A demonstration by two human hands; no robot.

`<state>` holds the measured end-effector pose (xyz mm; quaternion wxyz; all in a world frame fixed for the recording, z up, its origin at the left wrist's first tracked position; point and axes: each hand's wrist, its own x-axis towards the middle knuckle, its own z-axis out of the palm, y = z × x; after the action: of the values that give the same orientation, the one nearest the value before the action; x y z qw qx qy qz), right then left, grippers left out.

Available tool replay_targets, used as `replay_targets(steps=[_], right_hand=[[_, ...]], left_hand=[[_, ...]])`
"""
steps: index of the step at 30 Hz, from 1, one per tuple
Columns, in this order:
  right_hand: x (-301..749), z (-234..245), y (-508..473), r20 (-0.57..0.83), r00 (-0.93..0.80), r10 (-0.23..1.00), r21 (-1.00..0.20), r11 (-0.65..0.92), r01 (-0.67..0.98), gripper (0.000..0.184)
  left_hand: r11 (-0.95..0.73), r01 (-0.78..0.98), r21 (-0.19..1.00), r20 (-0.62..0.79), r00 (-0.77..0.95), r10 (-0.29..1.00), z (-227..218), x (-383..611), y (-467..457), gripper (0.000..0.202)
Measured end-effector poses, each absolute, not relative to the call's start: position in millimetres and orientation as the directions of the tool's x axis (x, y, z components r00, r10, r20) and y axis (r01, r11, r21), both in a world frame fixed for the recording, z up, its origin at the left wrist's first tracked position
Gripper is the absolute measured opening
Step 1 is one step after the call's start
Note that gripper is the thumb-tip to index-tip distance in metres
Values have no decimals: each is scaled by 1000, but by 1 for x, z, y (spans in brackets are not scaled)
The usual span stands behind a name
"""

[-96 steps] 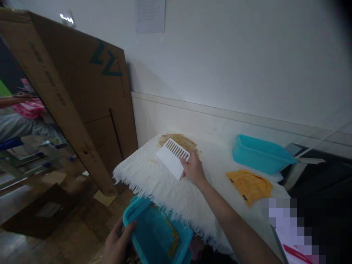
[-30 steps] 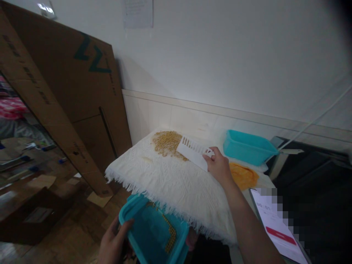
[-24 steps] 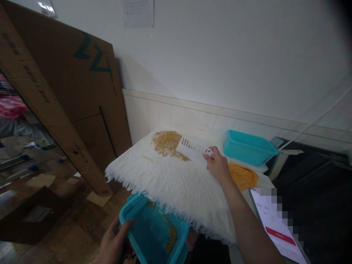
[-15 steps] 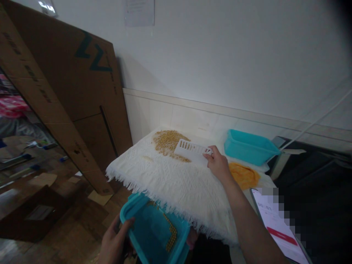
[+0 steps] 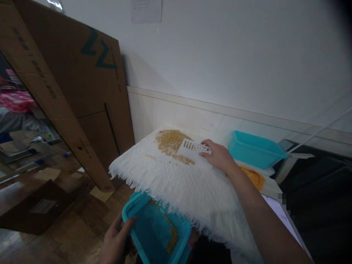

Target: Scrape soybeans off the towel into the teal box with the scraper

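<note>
My right hand (image 5: 220, 156) is closed on the end of a white slotted plastic plate (image 5: 189, 150). The plate lies flat or nearly so at the right side of a pile of soybean-like yellow beans (image 5: 172, 140). These beans rest on a white fringed cloth (image 5: 187, 190) that covers a table. Below the cloth's front edge, my left hand (image 5: 117, 236) grips the left rim of a blue plastic basin (image 5: 150, 238), thumb over the rim. A line of beans (image 5: 173, 236) lies inside the basin along its right side.
A second blue basin (image 5: 255, 150) stands at the back right, near an orange cloth (image 5: 254, 178). A phone (image 5: 283, 216) lies at the right, partly behind my forearm. A tall cardboard box (image 5: 82, 80) stands left of the table, and the wall (image 5: 220, 55) is behind it.
The view has turned slightly left. My right hand has shifted a little leftward over the table and covers more of the plate's end. The left hand still holds the basin.
</note>
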<state>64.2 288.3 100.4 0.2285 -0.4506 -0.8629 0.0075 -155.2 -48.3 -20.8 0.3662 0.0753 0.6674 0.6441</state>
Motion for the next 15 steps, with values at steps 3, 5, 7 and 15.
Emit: replay_targets(steps=[3,5,7,15], right_hand=[[47,105,291,348,-553,757,-200,637,745,30],[41,104,290,339,-561,756,-186,638,747,26],[40,101,288,337,-567,752,-175,642,747,27],[52,88,269,351,-585,731,-154,661,734,29]], left_hand=[[153,-386,910,-401,-718,569,-18,-155,-48,68],[146,-393,908,-403,-722,563,-18,-156,-47,69],[139,-389,911,-397,-730,557,-18,-157,-48,67],[184,-337,924,-380,-735,561,-19,-160,-50,71]])
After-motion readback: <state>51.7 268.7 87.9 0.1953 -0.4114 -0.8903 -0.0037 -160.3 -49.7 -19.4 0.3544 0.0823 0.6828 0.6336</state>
